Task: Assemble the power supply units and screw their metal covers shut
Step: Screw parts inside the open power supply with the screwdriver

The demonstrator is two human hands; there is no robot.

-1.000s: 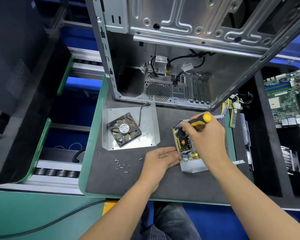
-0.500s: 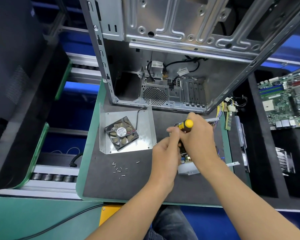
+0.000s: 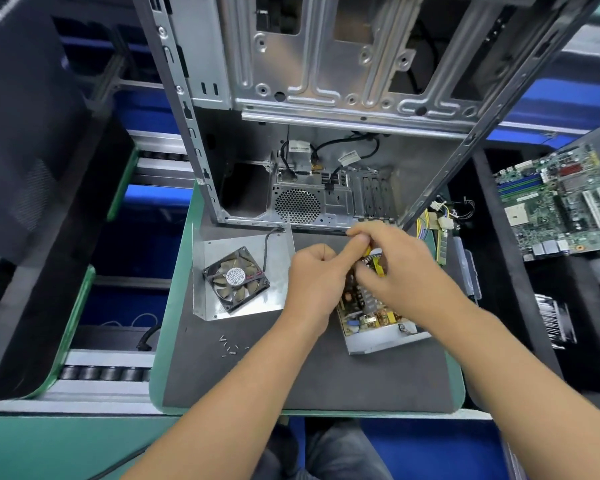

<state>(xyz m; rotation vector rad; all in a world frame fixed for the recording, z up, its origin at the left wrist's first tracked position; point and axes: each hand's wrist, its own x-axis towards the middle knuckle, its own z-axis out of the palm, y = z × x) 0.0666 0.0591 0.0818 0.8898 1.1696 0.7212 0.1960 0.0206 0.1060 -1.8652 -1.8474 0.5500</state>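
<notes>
power supply unit (image 3: 368, 317) open, both hands over it, right hand (image 3: 400, 271) gripping screwdriver (image 3: 377, 263)

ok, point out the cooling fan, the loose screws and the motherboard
cooling fan (image 3: 236, 278): head view, centre hub label.
loose screws (image 3: 230, 347): head view, middle of the scatter on the mat.
motherboard (image 3: 561, 199): head view, board's middle.

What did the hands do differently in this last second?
The left hand lifted off the mat and rose to join the right hand at the screwdriver above the power supply; the right hand kept its grip. The fan, cover and loose screws stayed put.
</notes>
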